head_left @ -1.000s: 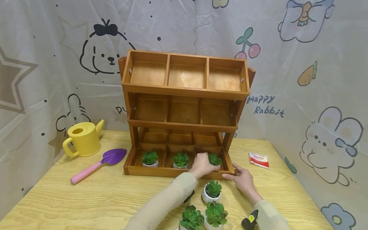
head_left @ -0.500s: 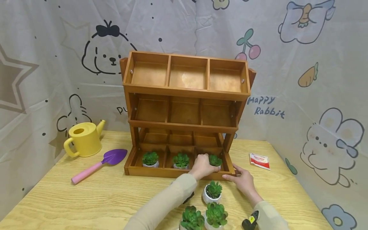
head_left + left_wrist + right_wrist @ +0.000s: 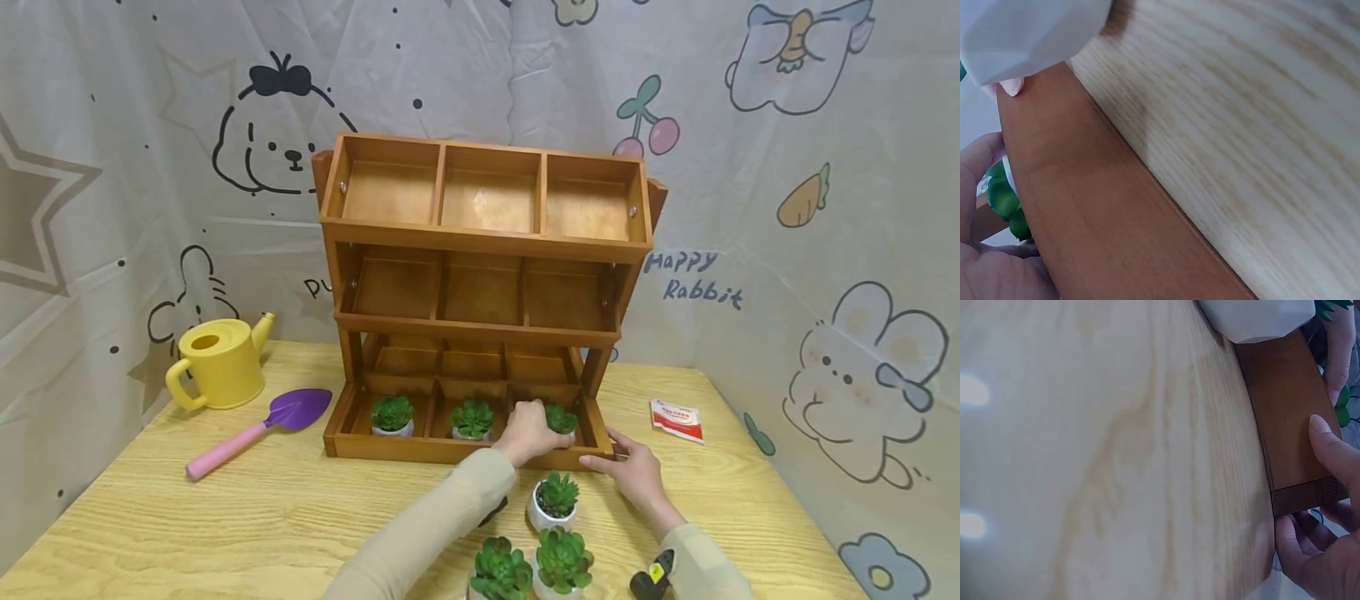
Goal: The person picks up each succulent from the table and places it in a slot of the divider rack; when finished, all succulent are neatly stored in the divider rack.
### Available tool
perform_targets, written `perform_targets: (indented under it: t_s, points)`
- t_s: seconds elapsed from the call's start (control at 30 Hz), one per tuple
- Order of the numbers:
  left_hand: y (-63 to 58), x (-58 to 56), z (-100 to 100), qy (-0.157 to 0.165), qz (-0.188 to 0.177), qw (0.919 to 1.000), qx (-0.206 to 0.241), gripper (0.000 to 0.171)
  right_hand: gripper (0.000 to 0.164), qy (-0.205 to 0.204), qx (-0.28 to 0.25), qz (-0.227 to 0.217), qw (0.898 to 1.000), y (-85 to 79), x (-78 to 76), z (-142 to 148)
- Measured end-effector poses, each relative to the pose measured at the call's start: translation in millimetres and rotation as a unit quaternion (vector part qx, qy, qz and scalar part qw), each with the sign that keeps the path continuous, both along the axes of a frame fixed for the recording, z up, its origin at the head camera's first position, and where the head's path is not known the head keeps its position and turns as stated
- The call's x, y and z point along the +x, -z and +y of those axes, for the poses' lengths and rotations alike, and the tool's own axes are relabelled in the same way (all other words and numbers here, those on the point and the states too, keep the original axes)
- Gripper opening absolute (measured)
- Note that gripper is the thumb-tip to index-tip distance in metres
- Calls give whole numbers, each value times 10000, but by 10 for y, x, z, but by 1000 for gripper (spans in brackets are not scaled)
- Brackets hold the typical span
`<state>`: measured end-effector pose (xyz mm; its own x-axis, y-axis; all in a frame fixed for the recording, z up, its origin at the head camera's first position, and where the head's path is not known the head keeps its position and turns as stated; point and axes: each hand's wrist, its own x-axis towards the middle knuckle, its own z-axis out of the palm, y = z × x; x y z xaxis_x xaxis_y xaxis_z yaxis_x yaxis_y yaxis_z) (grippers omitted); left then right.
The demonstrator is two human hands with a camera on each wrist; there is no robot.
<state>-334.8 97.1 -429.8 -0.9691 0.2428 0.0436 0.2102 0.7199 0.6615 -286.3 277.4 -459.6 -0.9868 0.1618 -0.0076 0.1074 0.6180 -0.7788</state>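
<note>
In the head view, my left hand [image 3: 527, 433] reaches into the right bottom compartment of a wooden tiered planter shelf [image 3: 480, 237]. Its fingers and thumb pinch a small potted succulent [image 3: 560, 418] standing there. My right hand [image 3: 633, 475] grips the shelf's lower right front corner, thumb on the front board [image 3: 1288, 419] and fingers round the end in the right wrist view. Two more potted succulents sit in the left [image 3: 392, 415] and middle [image 3: 472, 419] bottom compartments. The left wrist view shows part of my left hand [image 3: 997, 269] behind the front board, beside green leaves [image 3: 1007, 200].
Before the shelf stand a spiky succulent in a white pot [image 3: 553, 502] and two rosette succulents, one left [image 3: 501, 571] and one right [image 3: 562, 562]. A yellow watering can [image 3: 221, 362] and a purple-bladed trowel [image 3: 281, 417] lie left. A red-white packet [image 3: 677, 419] lies right.
</note>
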Motion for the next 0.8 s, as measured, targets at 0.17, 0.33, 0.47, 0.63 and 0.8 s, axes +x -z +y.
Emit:
perform_targets:
  t_s: [0.17, 0.33, 0.47, 0.63, 0.8]
  points:
    - [12, 1, 0, 7, 62, 9999, -114, 72, 88, -19, -14, 53, 10000, -5, -3, -7]
    - [37, -14, -8, 48, 183, 9997, -147, 69, 86, -42, -53, 124, 9999, 6, -15, -5]
    - [50, -14, -27, 102, 185, 9997, -146, 70, 84, -42, -86, 127, 9999, 12, -13, 0]
    - [52, 1, -52, 221, 220, 9995, -79, 72, 86, -47, -98, 116, 9999, 8, -13, -1]
    - [81, -3, -90, 467, 486, 9977, 104, 71, 87, -30, -84, 104, 9999, 16, -10, 4]
